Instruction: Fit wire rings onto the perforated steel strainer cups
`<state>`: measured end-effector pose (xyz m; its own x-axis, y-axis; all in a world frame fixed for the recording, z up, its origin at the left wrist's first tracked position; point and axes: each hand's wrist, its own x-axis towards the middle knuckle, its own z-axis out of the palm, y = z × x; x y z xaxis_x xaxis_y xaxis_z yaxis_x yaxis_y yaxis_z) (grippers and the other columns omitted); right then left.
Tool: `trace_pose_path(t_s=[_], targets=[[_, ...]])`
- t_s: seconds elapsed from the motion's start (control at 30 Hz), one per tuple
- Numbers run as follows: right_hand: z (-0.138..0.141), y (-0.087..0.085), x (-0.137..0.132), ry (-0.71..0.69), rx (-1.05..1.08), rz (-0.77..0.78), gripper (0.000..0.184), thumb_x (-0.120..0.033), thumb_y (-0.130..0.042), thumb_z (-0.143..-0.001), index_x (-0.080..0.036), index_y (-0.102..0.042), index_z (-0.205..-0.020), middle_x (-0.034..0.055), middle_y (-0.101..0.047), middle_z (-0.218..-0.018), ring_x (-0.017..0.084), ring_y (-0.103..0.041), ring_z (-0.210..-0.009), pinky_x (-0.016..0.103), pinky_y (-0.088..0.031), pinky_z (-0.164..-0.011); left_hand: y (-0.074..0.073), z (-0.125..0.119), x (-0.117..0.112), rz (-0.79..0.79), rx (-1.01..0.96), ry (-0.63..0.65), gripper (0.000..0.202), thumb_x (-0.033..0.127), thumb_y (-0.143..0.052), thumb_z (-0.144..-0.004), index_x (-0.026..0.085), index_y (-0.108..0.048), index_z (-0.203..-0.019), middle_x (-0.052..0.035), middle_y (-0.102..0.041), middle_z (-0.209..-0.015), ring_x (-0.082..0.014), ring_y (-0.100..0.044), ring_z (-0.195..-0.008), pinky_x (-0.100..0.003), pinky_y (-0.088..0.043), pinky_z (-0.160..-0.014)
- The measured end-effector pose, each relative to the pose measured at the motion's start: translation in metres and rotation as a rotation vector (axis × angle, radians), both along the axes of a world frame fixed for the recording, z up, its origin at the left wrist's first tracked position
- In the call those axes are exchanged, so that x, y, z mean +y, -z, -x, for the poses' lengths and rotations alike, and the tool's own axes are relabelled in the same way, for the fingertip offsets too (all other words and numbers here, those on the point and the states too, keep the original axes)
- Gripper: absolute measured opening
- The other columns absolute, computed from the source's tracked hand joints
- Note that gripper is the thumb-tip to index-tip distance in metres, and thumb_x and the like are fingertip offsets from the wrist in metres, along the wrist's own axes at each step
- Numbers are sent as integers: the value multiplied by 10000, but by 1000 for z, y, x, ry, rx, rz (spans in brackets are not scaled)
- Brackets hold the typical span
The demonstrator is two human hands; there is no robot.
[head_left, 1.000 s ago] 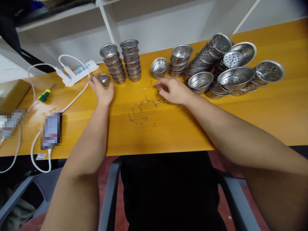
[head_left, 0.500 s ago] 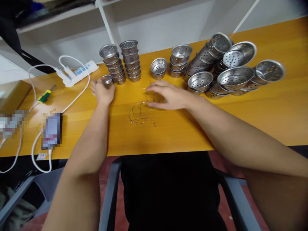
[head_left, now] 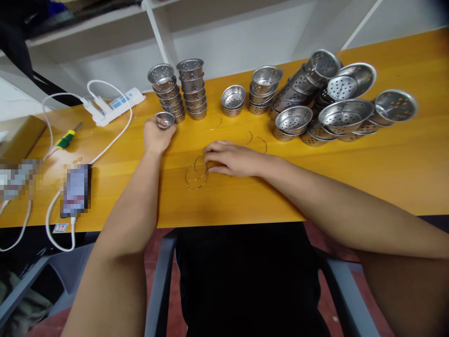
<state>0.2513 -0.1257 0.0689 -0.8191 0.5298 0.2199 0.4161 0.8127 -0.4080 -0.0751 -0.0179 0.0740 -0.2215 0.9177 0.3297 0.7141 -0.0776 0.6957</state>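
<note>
My left hand is closed around a small perforated metal cup that stands on the orange table. My right hand lies low on the table near the front edge, fingers together and pressed onto a cluster of thin wire rings. More loose wire pieces lie just beyond that hand. Two tall stacks of small cups stand right behind my left hand.
A single cup, a short stack and a heap of wider perforated bowls fill the back right. On the left lie a white power strip with cables, a screwdriver and a phone.
My right hand slid toward me and to the left, dragging the wire rings together near the front edge. My left hand shifted slightly right with the small cup.
</note>
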Motion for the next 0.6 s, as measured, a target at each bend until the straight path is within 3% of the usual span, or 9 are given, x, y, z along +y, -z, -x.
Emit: trace_pose_path(t_s=[0.07, 0.17, 0.27, 0.33, 0.43, 0.53, 0.6], targets=[[-6, 0, 5, 13, 10, -15, 153, -306, -719, -1235, -234, -835, -1304, 200, -786, -1490, 394, -737, -1414, 609, -602, -1300, -6, -9, -6, -21, -11, -30, 391, 229, -991, -864, 281, -606, -912, -29, -724, -965, -242, -662, -887, -555, -666, -1061], [-12, -1, 10, 55, 3, -27, 141, -259, -659, -1216, -241, -797, -1193, 192, -785, -1438, 386, -723, -1371, 595, -583, -1285, -6, -14, -9, -80, -34, -3, 368, 140, -945, -847, 279, -617, -940, -70, -793, -1121, -314, -787, -1119, -623, -676, -1253], [-13, -2, 11, 79, -21, -30, 160, -261, -628, -1203, -229, -780, -1164, 210, -786, -1395, 401, -719, -1336, 613, -573, -1281, -1, -11, -9, -106, -78, 55, 368, 133, -933, -847, 274, -611, -954, -94, -828, -1279, -344, -799, -1354, -645, -601, -1435], [-13, -3, 9, 76, -39, -37, 179, -260, -607, -1203, -220, -778, -1173, 220, -780, -1388, 405, -727, -1326, 621, -585, -1279, 1, -10, -10, -105, -94, 91, 356, 162, -925, -865, 275, -604, -969, -93, -841, -1328, -338, -794, -1399, -632, -592, -1459], [-14, -5, 6, 101, -21, -39, 228, -305, -668, -1195, -189, -788, -1351, 250, -739, -1542, 425, -737, -1437, 632, -604, -1319, -2, -16, -14, -59, -86, 87, 365, 164, -917, -872, 276, -596, -1005, -90, -844, -1314, -333, -804, -1378, -622, -609, -1425], [-18, -3, 5, 235, 6, -22, 614, -491, -764, -1198, -185, -672, -1722, 281, -577, -1858, 488, -605, -1729, 701, -527, -1451, -8, -24, -20, 14, -44, 24, 409, 128, -905, -855, 280, -576, -1046, -74, -803, -1155, -354, -836, -1268, -653, -644, -1331], [-22, -1, 8, 316, -41, 13, 848, -631, -800, -1179, -180, -574, -1861, 298, -486, -1962, 537, -496, -1832, 765, -460, -1499, -8, -27, -20, 24, -31, -1, 458, 127, -903, -853, 287, -557, -1106, -54, -769, -1097, -361, -847, -1180, -670, -667, -1262]])
